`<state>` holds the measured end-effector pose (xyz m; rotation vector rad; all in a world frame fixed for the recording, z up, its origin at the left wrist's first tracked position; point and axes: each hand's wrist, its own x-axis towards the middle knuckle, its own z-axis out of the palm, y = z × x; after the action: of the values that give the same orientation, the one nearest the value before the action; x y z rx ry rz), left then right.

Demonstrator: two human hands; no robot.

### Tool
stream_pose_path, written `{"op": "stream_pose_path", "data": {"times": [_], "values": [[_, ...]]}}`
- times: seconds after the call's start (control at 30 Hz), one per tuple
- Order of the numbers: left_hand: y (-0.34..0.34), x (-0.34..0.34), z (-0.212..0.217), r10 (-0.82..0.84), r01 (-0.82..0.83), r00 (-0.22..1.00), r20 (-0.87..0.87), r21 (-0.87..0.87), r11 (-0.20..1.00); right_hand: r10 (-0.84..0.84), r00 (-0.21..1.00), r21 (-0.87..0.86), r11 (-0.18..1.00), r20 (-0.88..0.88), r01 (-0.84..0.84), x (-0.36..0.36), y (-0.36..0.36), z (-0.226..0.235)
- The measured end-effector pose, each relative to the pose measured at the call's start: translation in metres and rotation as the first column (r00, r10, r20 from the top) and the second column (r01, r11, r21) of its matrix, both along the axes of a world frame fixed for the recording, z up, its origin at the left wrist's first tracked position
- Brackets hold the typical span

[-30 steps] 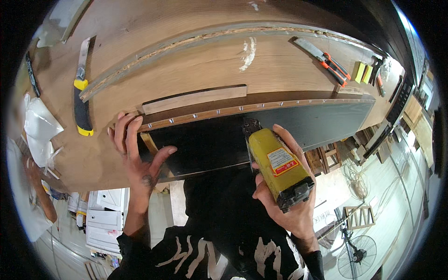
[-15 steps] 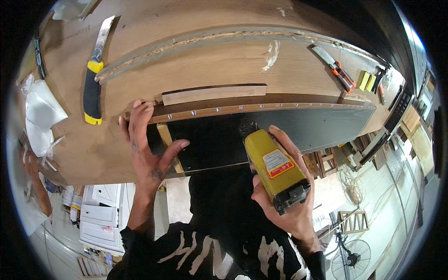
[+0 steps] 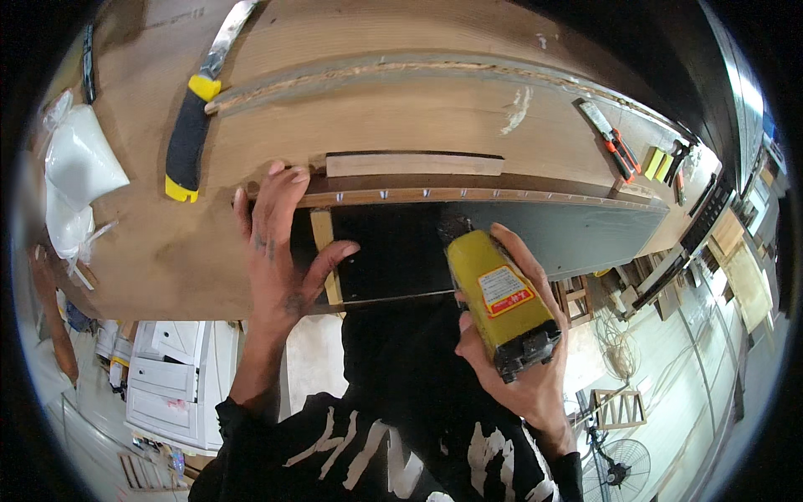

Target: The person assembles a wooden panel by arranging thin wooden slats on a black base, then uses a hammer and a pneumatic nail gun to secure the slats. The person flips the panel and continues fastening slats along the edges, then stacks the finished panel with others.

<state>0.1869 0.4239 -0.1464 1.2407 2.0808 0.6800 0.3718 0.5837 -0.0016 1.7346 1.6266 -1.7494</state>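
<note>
My left hand (image 3: 280, 251) lies over the left end of a long brown wooden strip (image 3: 401, 186). Its fingers reach across the far side and its thumb is spread out above the dark panel (image 3: 393, 251). Evenly spaced small white marks run along the strip's near edge. A yellow and black handheld power tool (image 3: 502, 293) is gripped in my right hand (image 3: 539, 389), fingers wrapped round its body. The tool's dark front end points toward the strip, over the panel; I cannot tell whether it touches. A pale crosspiece (image 3: 328, 251) stands beside my left thumb.
A short wood piece (image 3: 414, 165) lies behind the strip. Farther back are a long grey-edged board (image 3: 401, 67), a black-and-yellow utility knife (image 3: 188, 138) and red-handled pliers (image 3: 615, 146). White plastic bags (image 3: 79, 167) lie left, near another person's arm (image 3: 58, 335). A fan (image 3: 617, 475) stands lower right.
The view has shifted, so the table and its things sit farther right in the picture. My hands keep their holds; the tool is slightly farther left along the panel.
</note>
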Motion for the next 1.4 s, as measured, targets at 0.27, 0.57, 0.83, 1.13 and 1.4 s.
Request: {"op": "stream_pose_path", "data": {"times": [0.27, 0.57, 0.83, 1.13, 1.4], "values": [[0.003, -0.002, -0.001, 0.004, -0.005, 0.999, 0.038, 0.034, 0.999, 0.011, 1.000, 0.011, 1.000, -0.016, -0.011, -0.012, -0.008, -0.001], [0.002, -0.003, 0.000, 0.001, -0.004, 0.999, 0.043, 0.063, 0.998, 0.098, 0.995, -0.016, 0.995, 0.004, -0.098, -0.016, -0.010, 0.003], [0.002, -0.001, -0.002, -0.004, 0.002, 1.000, 0.027, 0.079, 0.997, 0.205, 0.979, -0.011, 0.979, 0.019, -0.205, -0.034, -0.009, 0.000], [0.001, -0.002, -0.001, 0.018, -0.023, 0.998, 0.068, 0.075, 0.997, 0.166, 0.986, -0.032, 0.986, 0.019, -0.166, -0.038, -0.014, -0.001], [0.001, -0.004, 0.000, 0.023, -0.035, 0.992, 0.122, 0.098, 0.995, 0.361, 0.932, 0.057, 0.931, -0.008, -0.360, -0.052, -0.015, -0.002]]}}
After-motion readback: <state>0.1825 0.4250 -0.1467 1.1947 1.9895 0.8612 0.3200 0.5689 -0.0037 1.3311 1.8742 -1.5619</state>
